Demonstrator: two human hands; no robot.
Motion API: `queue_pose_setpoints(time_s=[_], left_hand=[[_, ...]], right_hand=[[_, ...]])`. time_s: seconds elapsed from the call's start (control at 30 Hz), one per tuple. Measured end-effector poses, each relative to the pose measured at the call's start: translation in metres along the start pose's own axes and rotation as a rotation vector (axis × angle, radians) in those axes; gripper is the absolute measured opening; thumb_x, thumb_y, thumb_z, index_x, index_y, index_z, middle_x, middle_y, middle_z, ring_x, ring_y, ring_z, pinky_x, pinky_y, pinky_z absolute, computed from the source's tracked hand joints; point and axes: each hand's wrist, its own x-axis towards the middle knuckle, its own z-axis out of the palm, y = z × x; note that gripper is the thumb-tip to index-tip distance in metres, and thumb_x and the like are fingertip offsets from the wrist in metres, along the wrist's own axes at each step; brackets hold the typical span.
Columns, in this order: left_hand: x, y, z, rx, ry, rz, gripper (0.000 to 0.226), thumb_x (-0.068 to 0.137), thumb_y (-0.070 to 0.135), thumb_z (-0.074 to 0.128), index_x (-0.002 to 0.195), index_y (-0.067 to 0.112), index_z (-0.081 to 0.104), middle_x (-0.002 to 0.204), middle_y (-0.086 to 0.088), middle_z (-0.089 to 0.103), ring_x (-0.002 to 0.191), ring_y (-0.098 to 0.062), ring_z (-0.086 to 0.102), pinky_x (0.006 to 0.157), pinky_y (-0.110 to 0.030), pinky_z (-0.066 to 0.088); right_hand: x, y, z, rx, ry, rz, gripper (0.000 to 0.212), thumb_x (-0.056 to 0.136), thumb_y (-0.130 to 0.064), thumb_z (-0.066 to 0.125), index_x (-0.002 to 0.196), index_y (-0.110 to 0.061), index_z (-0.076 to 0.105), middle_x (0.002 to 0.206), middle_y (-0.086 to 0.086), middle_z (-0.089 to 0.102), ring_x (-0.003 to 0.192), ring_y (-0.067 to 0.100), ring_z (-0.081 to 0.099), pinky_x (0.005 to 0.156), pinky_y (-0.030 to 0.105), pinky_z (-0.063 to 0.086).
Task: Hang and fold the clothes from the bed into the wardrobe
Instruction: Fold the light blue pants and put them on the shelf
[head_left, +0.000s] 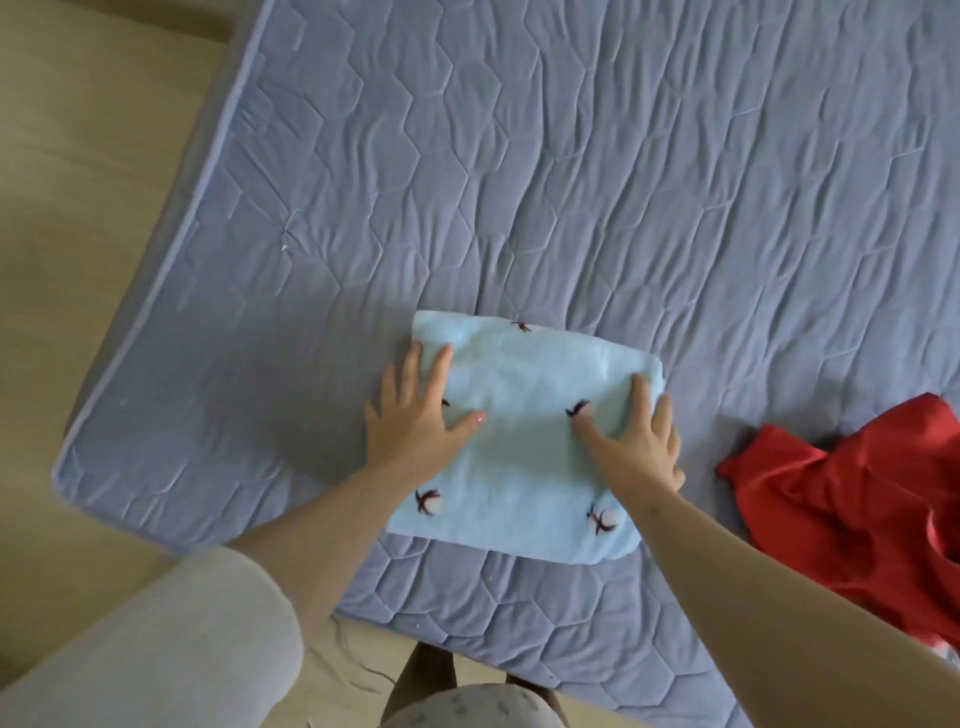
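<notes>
At the near edge of the grey-blue quilted mattress (571, 182), head view: I am watching a pale blue fleecy garment with small dark motifs (524, 457), folded into a thick rectangle and lying flat on the bed directly in front of the person.

The left hand (421, 410) is lying palm down on the bundle's left edge. Its fingers are straight and spread, the thumb is reaching inward over the fabric, and it is gripping nothing. The right hand (634, 436) is resting on the right side, with the thumb pressing on top and the fingers lying over the rounded right edge. I am seeing no pinch there, so I am reading both hands as released and pressing.

The bundle is sitting between the two hands, touching both and equally near to each. Its outline is close to square, so I am not naming a long axis with confidence. I am judging that the fold is finished or nearly so, and that the coming move is either one more fold or a two-handed lift from the side edges towards the wardrobe, which is out of view.

A crumpled red satin-like garment (857, 493) is lying unfolded on the mattress, to the right of the bundle and apart from it. Pale beige flooring (78, 182) is showing to the left of the bed.
</notes>
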Motion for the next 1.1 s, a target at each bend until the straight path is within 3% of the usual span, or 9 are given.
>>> queue_pose_setpoints(time_s=[0.17,0.33,0.53,0.63,0.7,0.8,0.9,1.0,1.1], left_hand=[[0.028,-0.019,0.031,-0.083,-0.081,-0.047,0.083,0.078,0.074,0.035,0.134,0.055,-0.023,0.156,0.002,-0.012,0.143,-0.03,0.006,0.112,-0.054,0.013],[0.066,-0.022,0.052,-0.113,-0.035,-0.017,0.081,0.078,0.073,0.034,0.139,0.051,-0.015,0.137,-0.011,0.034,0.121,-0.032,0.041,0.104,-0.048,0.034],[0.081,-0.027,0.064,-0.335,-0.084,-0.049,0.071,0.08,0.068,0.044,0.128,0.067,-0.009,0.124,-0.008,0.044,0.109,-0.027,0.051,0.098,-0.041,0.041],[0.074,-0.029,0.06,-0.613,-0.088,-0.052,0.062,0.085,0.06,0.042,0.131,0.066,0.001,0.113,0.005,0.053,0.103,-0.016,0.058,0.093,-0.036,0.045],[0.063,-0.034,0.059,-0.792,-0.092,-0.043,0.06,0.09,0.053,0.04,0.137,0.058,0.004,0.109,0.022,0.052,0.096,0.01,0.056,0.081,-0.02,0.044],[0.043,-0.044,0.056,-1.007,-0.146,-0.126,0.065,0.079,0.067,0.05,0.134,0.054,0.016,0.122,0.023,0.047,0.098,0.01,0.055,0.072,-0.015,0.045],[0.029,-0.047,0.052,-1.142,-0.262,-0.299,0.082,0.058,0.066,0.062,0.131,0.037,0.039,0.115,0.008,0.061,0.088,-0.004,0.066,0.064,-0.021,0.051],[0.023,-0.044,0.04,-1.166,-0.408,-0.413,0.072,0.052,0.062,0.068,0.112,0.023,0.062,0.095,-0.001,0.073,0.084,-0.018,0.071,0.067,-0.031,0.053],[0.013,-0.038,0.016,-1.22,-0.415,-0.459,0.043,0.065,0.053,0.069,0.093,0.021,0.069,0.083,-0.004,0.074,0.073,-0.019,0.072,0.052,-0.026,0.054]], right_hand=[[0.035,0.022,0.03,-0.003,-0.069,-0.037,0.088,0.073,-0.074,0.045,0.14,-0.051,-0.005,0.155,-0.015,-0.004,0.143,0.023,0.007,0.107,0.061,0.015],[0.067,0.031,0.051,0.008,-0.039,-0.079,0.087,0.072,-0.078,0.039,0.141,-0.05,-0.007,0.156,-0.013,0.002,0.142,0.023,0.01,0.107,0.059,0.015],[0.078,0.039,0.066,-0.04,0.022,-0.085,0.083,0.073,-0.079,0.037,0.139,-0.053,-0.007,0.155,-0.016,0.001,0.141,0.022,0.011,0.105,0.057,0.015],[0.071,0.044,0.06,0.13,0.02,-0.123,0.08,0.076,-0.073,0.045,0.139,-0.054,0.0,0.154,-0.018,0.008,0.14,0.02,0.016,0.108,0.055,0.013],[0.059,0.053,0.055,0.408,-0.007,-0.122,0.079,0.081,-0.06,0.055,0.142,-0.05,0.007,0.149,-0.02,0.021,0.136,0.014,0.027,0.112,0.049,0.021],[0.033,0.063,0.05,0.814,-0.11,0.023,0.079,0.072,-0.05,0.07,0.137,-0.038,0.027,0.123,-0.022,0.05,0.109,0.007,0.054,0.087,0.031,0.051],[0.026,0.064,0.037,0.915,-0.341,0.229,0.067,0.058,-0.051,0.071,0.117,-0.029,0.051,0.107,0.002,0.069,0.088,0.022,0.069,0.057,0.03,0.056],[0.023,0.062,0.014,0.927,-0.62,0.427,0.055,0.05,-0.049,0.075,0.096,-0.019,0.071,0.092,0.012,0.074,0.075,0.029,0.072,0.051,0.036,0.055],[0.009,0.061,-0.005,0.958,-0.7,0.46,0.056,0.046,-0.049,0.077,0.089,-0.013,0.075,0.097,0.017,0.072,0.079,0.035,0.07,0.057,0.041,0.057]])
